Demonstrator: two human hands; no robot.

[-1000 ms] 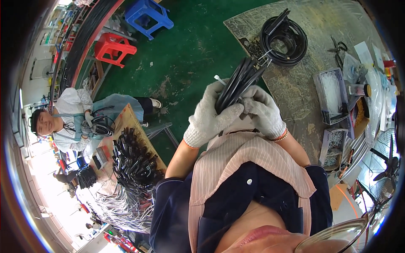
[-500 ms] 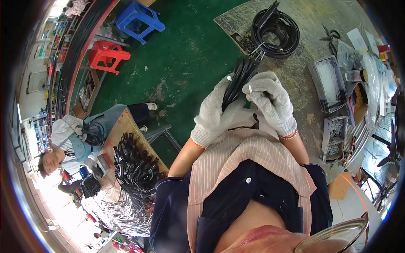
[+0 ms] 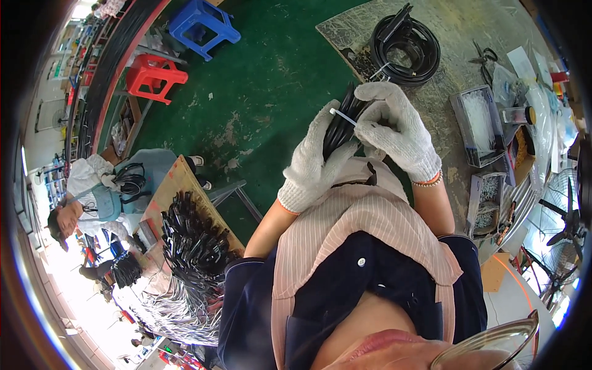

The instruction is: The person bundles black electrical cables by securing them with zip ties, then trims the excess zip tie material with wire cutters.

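Two gloved hands: left hand (image 3: pixel 314 161) clamped around one black cable bundle (image 3: pixel 340 126) above the counter (image 3: pixel 450 92); right hand (image 3: pixel 394 129) pinching one white tie (image 3: pixel 343 116) across it. One coiled cable (image 3: pixel 404 49) beyond.

A single head-worn fisheye camera looks steeply down the wearer's chest, close to the gloved left hand (image 3: pixel 314 161) and right hand (image 3: pixel 394 129). It takes in the green floor (image 3: pixel 259 92), the workbench (image 3: pixel 456 37) ahead and a seated co-worker (image 3: pixel 92 197) far left; edges bend near the rim.
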